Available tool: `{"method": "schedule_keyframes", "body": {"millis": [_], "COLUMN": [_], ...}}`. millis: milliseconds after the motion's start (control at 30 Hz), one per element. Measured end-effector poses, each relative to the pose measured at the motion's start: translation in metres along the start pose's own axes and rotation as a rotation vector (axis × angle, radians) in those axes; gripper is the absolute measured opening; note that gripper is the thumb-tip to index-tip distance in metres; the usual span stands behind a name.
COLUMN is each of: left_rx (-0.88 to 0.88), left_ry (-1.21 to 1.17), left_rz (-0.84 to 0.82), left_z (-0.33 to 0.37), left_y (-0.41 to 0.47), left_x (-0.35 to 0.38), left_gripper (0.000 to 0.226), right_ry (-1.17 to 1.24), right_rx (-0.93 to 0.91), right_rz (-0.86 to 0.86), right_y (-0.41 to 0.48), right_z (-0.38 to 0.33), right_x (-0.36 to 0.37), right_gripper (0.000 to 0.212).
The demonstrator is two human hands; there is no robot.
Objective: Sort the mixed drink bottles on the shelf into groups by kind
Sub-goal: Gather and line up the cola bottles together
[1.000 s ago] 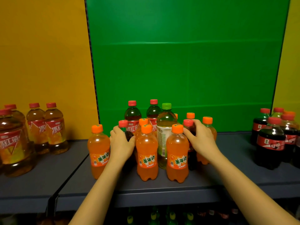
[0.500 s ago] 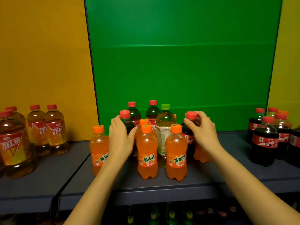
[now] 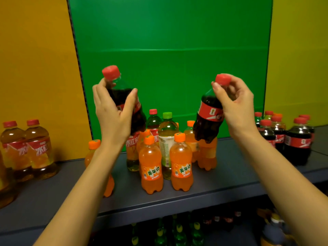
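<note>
Left hand (image 3: 113,118): wrapped round the upper body of a cola bottle (image 3: 119,92), thumb on the near side, fingers behind. The bottle is in the air, red cap tipped up and to the left, base over the left part of the mixed cluster.

Right hand (image 3: 234,102): fingertips pinch the neck of a second cola bottle (image 3: 207,119) just under its red cap. It is also airborne, its base swung down and left, hanging over an orange soda at the cluster's right side.

Below, mid-shelf: mixed cluster standing upright. Two orange sodas (image 3: 151,167) are nearest the front edge, a green-capped tea bottle (image 3: 167,139) is just behind them, and a red-capped iced tea (image 3: 132,151) plus more orange sodas sit around it.

Shelf (image 3: 221,178): grey. Right end: cola group (image 3: 298,141). Left end: iced tea group (image 3: 37,148).

Green back panel (image 3: 168,50) behind. More bottles (image 3: 177,231) on the level below, too dim to tell their kind.
</note>
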State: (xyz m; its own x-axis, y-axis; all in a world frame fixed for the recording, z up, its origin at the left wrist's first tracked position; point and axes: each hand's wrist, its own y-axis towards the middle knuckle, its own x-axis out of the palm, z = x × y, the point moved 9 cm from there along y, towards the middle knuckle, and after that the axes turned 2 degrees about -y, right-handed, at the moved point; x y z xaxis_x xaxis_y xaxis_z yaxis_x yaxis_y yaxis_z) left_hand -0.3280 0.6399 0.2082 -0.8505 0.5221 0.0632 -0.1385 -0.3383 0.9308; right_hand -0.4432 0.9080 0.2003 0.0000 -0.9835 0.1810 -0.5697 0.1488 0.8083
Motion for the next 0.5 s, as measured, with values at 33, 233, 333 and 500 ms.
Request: {"method": "schedule_keyframes", "body": {"millis": [33,233,333,500], "left_rx": [0.008,-0.021,-0.050,-0.087], "left_ry": [-0.034,-0.255,-0.351,-0.457], "left_rz": [0.004,-0.133,-0.237,-0.380], "left_z": [0.007,0.046,0.063,0.087], "left_y": [0.000,-0.019,-0.037,-0.079], "left_x": [0.002,0.043,0.075,0.135], "left_gripper": [0.057,0.047,0.044,0.039], "right_ry": [0.007,-0.043,-0.098,-0.140], "right_rx": [0.004,0.023,0.031,0.073], "right_rz": [0.010,0.043,0.057,0.118], "right_y": [-0.001,-0.016,-0.026,-0.029], "right_z": [-0.005,-0.021,-0.023,-0.007], "right_x": [-0.006,-0.054,-0.084,-0.151], "right_gripper": [0.022,0.017,0.015,0.016]}}
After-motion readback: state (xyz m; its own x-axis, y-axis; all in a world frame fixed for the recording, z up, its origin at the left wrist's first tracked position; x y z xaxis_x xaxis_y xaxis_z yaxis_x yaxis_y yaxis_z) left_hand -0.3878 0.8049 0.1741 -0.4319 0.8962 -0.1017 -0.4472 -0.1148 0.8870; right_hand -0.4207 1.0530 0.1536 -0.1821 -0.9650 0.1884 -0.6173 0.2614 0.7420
